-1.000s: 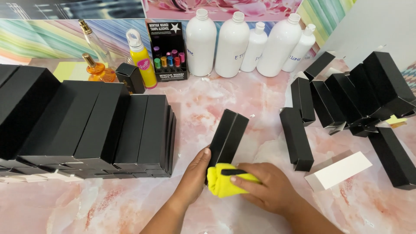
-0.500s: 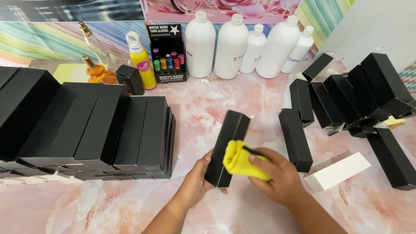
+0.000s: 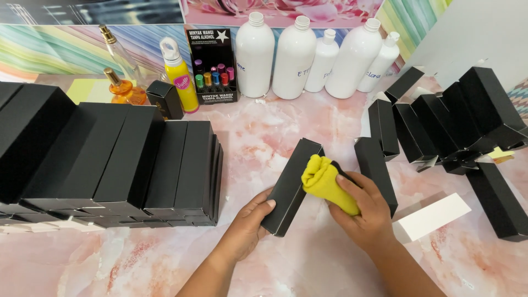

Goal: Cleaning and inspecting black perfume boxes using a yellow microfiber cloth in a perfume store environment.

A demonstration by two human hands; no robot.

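The long matt black cardboard box (image 3: 292, 184) lies slantwise on the pink marbled tabletop (image 3: 275, 132), near the front edge and between the two hands. The left hand (image 3: 250, 223) closes its grip on the box's near end, thumb on top and the other fingers hidden beneath it. The right hand (image 3: 366, 206) pinches a bunched yellow cloth (image 3: 325, 179) and presses it against the box's right side; something dark shows at the cloth's upper edge, too small to make out. Both forearms are cut off by the lower edge of the view. To the left stands a packed row of similar black boxes (image 3: 110, 159), its far-left part running out of view and its lower layer mostly hidden by the top one. Just beside the right hand lies another black box (image 3: 375, 168), partly covered by that hand. Further right a loose cluster of black boxes (image 3: 462, 124) leans together, cut off at the right edge, with a flat white card (image 3: 434, 217) lying near them. Along the back stand five white plastic bottles (image 3: 308, 55), a yellow spray bottle (image 3: 179, 77), a small dark display of coloured vials (image 3: 213, 69) and an amber glass perfume bottle (image 3: 124, 88), before a striped pastel backdrop (image 3: 55, 41).
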